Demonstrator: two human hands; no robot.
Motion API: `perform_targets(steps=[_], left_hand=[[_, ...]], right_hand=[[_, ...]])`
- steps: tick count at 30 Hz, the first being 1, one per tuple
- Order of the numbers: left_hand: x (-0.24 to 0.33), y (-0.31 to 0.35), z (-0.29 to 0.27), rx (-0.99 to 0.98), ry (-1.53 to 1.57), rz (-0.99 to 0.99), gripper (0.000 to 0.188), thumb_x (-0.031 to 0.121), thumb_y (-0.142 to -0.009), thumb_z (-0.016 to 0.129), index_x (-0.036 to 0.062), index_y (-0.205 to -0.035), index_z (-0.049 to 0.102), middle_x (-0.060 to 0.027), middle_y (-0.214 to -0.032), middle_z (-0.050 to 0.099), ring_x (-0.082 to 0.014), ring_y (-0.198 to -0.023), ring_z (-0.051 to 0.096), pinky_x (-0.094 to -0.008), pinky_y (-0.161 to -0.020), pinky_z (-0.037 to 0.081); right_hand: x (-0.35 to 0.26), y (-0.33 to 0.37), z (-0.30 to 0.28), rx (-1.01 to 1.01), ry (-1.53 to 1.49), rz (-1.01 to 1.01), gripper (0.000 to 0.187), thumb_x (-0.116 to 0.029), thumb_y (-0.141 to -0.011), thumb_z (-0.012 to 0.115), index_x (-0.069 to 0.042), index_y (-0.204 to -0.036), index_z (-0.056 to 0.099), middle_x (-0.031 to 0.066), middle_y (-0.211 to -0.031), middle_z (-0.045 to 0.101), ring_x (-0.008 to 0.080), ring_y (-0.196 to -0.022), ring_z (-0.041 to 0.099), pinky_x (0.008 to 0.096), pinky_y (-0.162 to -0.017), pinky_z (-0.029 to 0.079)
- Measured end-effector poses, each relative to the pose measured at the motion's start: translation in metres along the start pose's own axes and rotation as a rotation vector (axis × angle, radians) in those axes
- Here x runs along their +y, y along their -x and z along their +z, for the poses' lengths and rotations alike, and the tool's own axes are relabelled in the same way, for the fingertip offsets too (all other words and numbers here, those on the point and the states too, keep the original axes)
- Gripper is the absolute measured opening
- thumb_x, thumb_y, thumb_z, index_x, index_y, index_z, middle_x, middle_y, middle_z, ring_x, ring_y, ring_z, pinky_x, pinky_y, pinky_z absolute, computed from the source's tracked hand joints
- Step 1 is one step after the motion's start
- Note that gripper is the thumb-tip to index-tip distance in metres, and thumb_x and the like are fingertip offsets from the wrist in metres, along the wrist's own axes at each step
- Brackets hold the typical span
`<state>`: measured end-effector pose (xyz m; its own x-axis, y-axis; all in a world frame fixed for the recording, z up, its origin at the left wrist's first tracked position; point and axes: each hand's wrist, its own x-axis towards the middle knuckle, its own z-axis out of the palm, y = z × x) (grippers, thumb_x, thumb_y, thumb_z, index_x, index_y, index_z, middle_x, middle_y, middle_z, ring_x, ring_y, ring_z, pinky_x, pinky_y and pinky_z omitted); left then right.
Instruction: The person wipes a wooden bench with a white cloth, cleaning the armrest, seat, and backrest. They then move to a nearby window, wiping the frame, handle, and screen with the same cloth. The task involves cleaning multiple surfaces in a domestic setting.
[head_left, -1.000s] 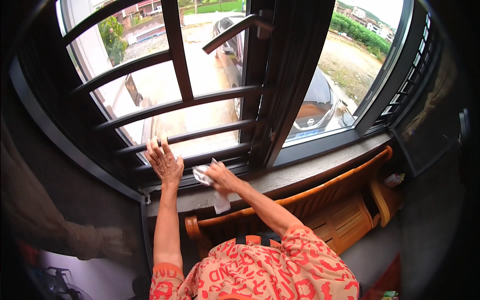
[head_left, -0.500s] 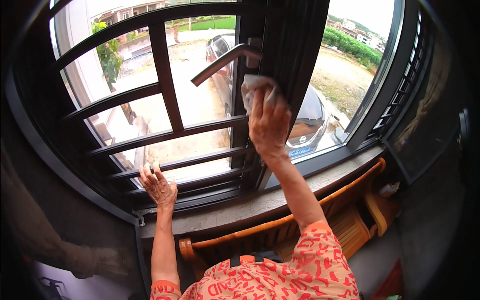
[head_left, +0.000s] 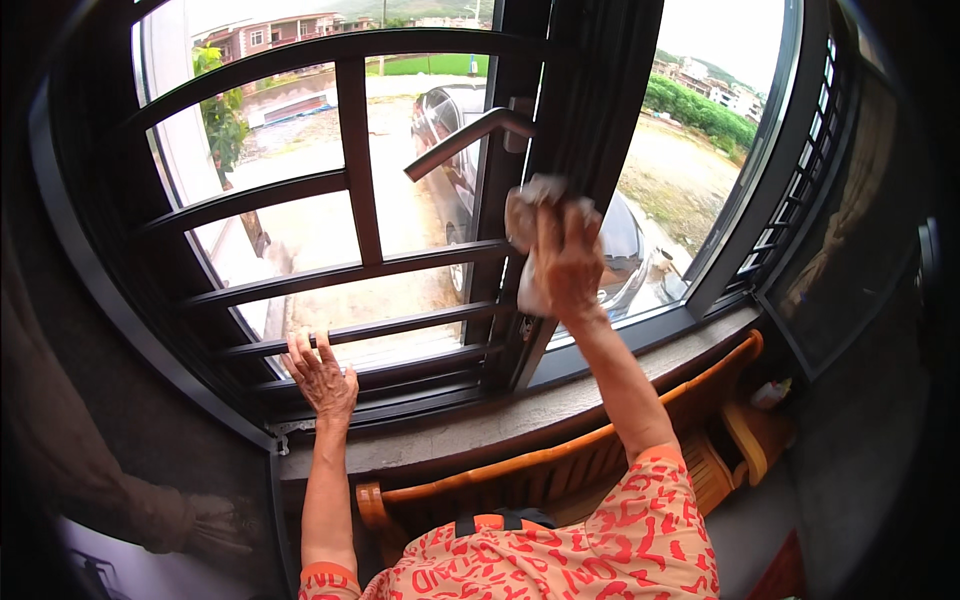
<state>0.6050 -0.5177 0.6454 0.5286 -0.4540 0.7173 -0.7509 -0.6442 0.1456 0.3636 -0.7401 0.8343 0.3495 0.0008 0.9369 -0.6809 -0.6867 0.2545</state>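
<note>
A crumpled greyish-white cloth (head_left: 522, 216) is in my right hand (head_left: 572, 262), a little blurred, with the fingers closed round it. That hand is against the dark upright window frame (head_left: 575, 110), below the grey lever handle (head_left: 455, 145). Part of the cloth hangs below the fingers. Lower left, my left hand (head_left: 322, 380) has its fingers hooked over a low horizontal bar (head_left: 400, 328) of the black window grille, thumb apart. The fingertips are partly lost against the bright glass.
Below the window runs a grey stone sill (head_left: 430, 436). A wooden bench (head_left: 560, 460) stands close under it, with a small white container (head_left: 770, 393) at its right end. Dark curtains (head_left: 100, 470) hang at the left. A dark car (head_left: 455, 160) is outside.
My right hand and the cloth have moved down and slightly right, farther below the handle. The view has shifted a little; my left hand stays on the bar.
</note>
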Motion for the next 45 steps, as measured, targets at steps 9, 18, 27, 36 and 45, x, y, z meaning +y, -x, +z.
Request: perform_targets(steps=[9, 18, 27, 36, 45], left_hand=[[0.001, -0.001, -0.003, 0.01, -0.018, -0.03, 0.09, 0.019, -0.058, 0.082, 0.0092, -0.134, 0.033, -0.016, -0.139, 0.03, -0.037, -0.138, 0.021, -0.0527, -0.112, 0.019], [-0.002, 0.001, -0.007, -0.012, -0.028, -0.021, 0.091, 0.022, -0.059, 0.083, 0.0111, -0.135, 0.033, -0.0143, -0.14, 0.03, -0.0353, -0.138, 0.022, -0.052, -0.113, 0.017], [-0.006, 0.002, -0.009, -0.046, -0.029, -0.006, 0.091, 0.024, -0.062, 0.081, 0.0093, -0.137, 0.033, -0.0156, -0.14, 0.029, -0.0354, -0.139, 0.02, -0.0516, -0.114, 0.015], [0.017, 0.002, -0.017, 0.039, 0.089, -0.136, 0.085, 0.024, -0.065, 0.08, 0.0053, -0.135, 0.036, -0.0186, -0.141, 0.025, -0.0386, -0.137, 0.02, -0.0535, -0.112, 0.016], [0.1, -0.004, -0.06, 0.175, 0.314, -0.073, 0.068, 0.01, -0.066, 0.078, 0.0109, -0.126, 0.047, -0.0151, -0.136, 0.032, -0.0349, -0.133, 0.028, -0.0512, -0.11, 0.02]], right_hand=[[0.009, -0.068, 0.019, 0.099, 0.207, 0.03, 0.059, -0.02, -0.072, 0.072, -0.011, -0.128, 0.055, 0.0033, -0.13, 0.05, 0.0259, -0.118, 0.044, 0.0393, -0.088, 0.033], [-0.016, 0.026, 0.027, -0.05, 0.182, -0.03, 0.05, -0.014, -0.08, 0.062, -0.006, -0.13, 0.054, 0.0075, -0.13, 0.048, 0.0255, -0.117, 0.045, 0.0388, -0.082, 0.035], [-0.001, 0.043, -0.004, -0.432, -0.423, 0.011, 0.049, -0.009, -0.08, 0.06, -0.001, -0.127, 0.051, 0.0178, -0.131, 0.048, 0.0357, -0.117, 0.045, 0.0436, -0.089, 0.044], [0.039, -0.028, -0.034, 0.128, -0.328, 0.107, 0.054, -0.006, -0.069, 0.071, -0.011, -0.122, 0.059, 0.0095, -0.117, 0.055, 0.0304, -0.104, 0.05, 0.0427, -0.089, 0.04], [0.037, 0.034, 0.014, 0.11, -0.228, -0.09, 0.048, -0.028, -0.069, 0.072, -0.021, -0.115, 0.064, -0.0022, -0.129, 0.048, 0.026, -0.115, 0.041, 0.0417, -0.088, 0.028]])
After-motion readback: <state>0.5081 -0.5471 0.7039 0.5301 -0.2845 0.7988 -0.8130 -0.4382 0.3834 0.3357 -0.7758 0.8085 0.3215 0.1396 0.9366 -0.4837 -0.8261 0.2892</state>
